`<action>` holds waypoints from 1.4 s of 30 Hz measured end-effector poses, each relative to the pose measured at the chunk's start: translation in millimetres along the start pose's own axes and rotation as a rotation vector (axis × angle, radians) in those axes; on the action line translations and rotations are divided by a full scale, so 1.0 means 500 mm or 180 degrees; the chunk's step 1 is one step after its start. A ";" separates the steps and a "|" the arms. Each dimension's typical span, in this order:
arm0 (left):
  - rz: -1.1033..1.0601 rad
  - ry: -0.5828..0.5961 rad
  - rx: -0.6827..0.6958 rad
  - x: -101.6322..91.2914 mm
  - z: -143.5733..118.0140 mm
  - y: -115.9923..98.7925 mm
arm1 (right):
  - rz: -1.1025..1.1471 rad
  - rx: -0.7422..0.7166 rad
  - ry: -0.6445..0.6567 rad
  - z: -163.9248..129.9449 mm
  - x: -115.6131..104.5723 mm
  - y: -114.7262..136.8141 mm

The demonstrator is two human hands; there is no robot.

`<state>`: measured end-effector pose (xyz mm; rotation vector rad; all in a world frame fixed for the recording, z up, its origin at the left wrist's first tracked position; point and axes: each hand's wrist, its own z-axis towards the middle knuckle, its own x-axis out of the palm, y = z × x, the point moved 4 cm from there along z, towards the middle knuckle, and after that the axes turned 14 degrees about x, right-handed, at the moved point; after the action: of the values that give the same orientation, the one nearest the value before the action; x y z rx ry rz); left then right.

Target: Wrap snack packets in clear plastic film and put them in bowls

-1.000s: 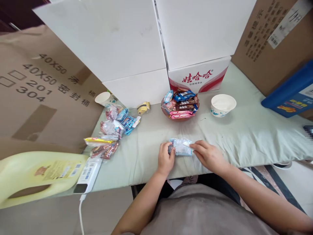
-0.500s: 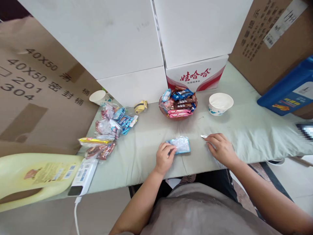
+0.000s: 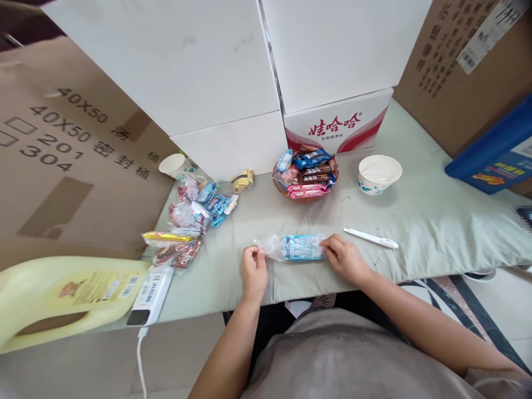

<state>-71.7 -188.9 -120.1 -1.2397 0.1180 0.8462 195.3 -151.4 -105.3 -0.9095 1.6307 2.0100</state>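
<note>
A clear plastic wrapper with a light-blue printed part (image 3: 302, 247) lies stretched sideways on the cloth-covered table. My left hand (image 3: 254, 271) pinches its clear left end. At the blue part's right edge, the fingertips of my right hand (image 3: 344, 257) are closed on the wrapper. Just beyond the right hand rests a slim white pen-shaped tool (image 3: 371, 238), touched by neither hand. Farther back stands a brown bowl (image 3: 305, 198) heaped with wrapped snacks (image 3: 312, 169). A white paper cup (image 3: 379, 174) with a blue-green pattern is to the right of the bowl.
Clear and coloured packets (image 3: 193, 213) pile up at left, before another paper cup (image 3: 174, 165). A yellow packet (image 3: 243, 180) sits near stacked white boxes (image 3: 228, 147). A pale yellow jug (image 3: 100, 277), white power strip (image 3: 152, 293), blue container (image 3: 490, 155) and cardboard cartons flank the table.
My right hand has let go of the slim white tool, now lying on the table, and moved left to the wrapper. My left hand has moved left, and the wrapper is spread out longer.
</note>
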 end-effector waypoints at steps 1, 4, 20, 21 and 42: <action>0.0089 -0.0047 0.0085 -0.009 0.000 0.006 | 0.0045 0.0106 -0.0154 -0.005 -0.015 -0.013; 0.0490 -0.0251 0.0363 -0.034 0.003 0.006 | -0.0059 0.0481 -0.0508 -0.022 -0.059 -0.052; 0.0841 0.2822 0.2449 0.056 -0.097 -0.204 | -0.1095 -0.0752 0.1524 -0.043 -0.031 0.075; 0.0846 0.2901 0.2380 0.053 -0.103 -0.195 | -0.1189 -0.0735 0.1715 -0.055 -0.026 0.072; 0.1841 0.2569 0.2832 0.097 0.043 -0.148 | -0.1710 -0.0545 0.0305 -0.024 0.016 -0.030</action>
<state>0.6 -151.3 -79.3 -0.6073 1.4015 0.5941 202.5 -160.0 -122.6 -1.3549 1.1053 1.7577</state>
